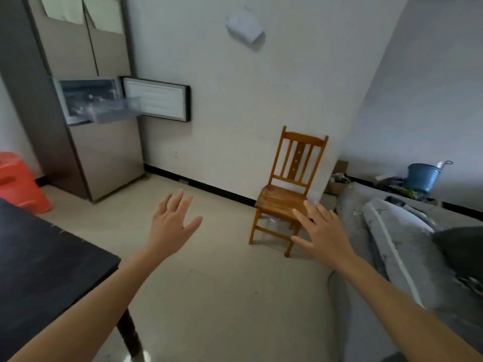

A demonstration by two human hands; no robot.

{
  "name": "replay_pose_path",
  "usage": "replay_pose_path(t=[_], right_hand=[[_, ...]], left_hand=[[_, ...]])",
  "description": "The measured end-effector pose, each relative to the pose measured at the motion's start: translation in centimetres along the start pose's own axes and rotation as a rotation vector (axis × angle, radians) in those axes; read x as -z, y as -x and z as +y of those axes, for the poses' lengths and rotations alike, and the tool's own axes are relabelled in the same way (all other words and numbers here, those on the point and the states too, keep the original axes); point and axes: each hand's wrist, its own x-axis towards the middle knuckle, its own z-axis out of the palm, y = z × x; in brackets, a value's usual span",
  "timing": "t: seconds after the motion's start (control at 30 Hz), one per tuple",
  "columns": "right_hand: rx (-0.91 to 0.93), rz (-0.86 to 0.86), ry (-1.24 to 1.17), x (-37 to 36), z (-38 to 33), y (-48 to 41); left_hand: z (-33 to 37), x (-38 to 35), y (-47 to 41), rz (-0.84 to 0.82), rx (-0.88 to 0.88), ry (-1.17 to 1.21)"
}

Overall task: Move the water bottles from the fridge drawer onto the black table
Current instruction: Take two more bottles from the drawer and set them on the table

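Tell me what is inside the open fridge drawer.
The clear drawer of the fridge is pulled out; pale blurred shapes show inside, perhaps bottles. Their number cannot be told; the back part is dark.

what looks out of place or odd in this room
On the fridge, the middle door stands swung wide open and the clear drawer juts out past the front. Nothing looks spilled or broken.
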Motion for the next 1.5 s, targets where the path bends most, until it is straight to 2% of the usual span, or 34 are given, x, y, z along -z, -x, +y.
replay_pose_path(t=[0.2, 0.5, 0.57, 0.7, 0.87, 1.17, 1.5], right_hand=[[0.019, 0.01, -0.028, -0.8, 8.1, -1.2], [0.03, -0.116, -0.047, -5.3, 13.5, -5.4], [0.036, -0.146, -0.054, -5.7, 15.2, -7.4], [0.082, -0.074, -0.014, -6.8, 19.3, -12.0], [0.049, -0.092, 0.047, -6.7, 24.3, -18.2], [-0.02, -0.178, -0.05, -12.6, 31.2, -24.2], [0.167, -0.171, -0.108, -18.8, 37.7, -37.1]], left_hand=[[7.7, -3.8, -2.8, 0.032, 0.011, 0.017], [10.2, -8.6, -8.0, 0.009, 0.038, -0.042], [10.7, -10.2, -10.3, 0.022, 0.029, -0.054], [12.6, -14.0, -15.6, 0.054, 0.007, -0.003], [15.3, -17.8, -23.4, 0.072, -0.016, 0.061], [18.9, -23.2, -32.5, 0.015, -0.051, 0.032], [20.1, -27.4, -42.2, 0.142, 0.075, -0.041]])
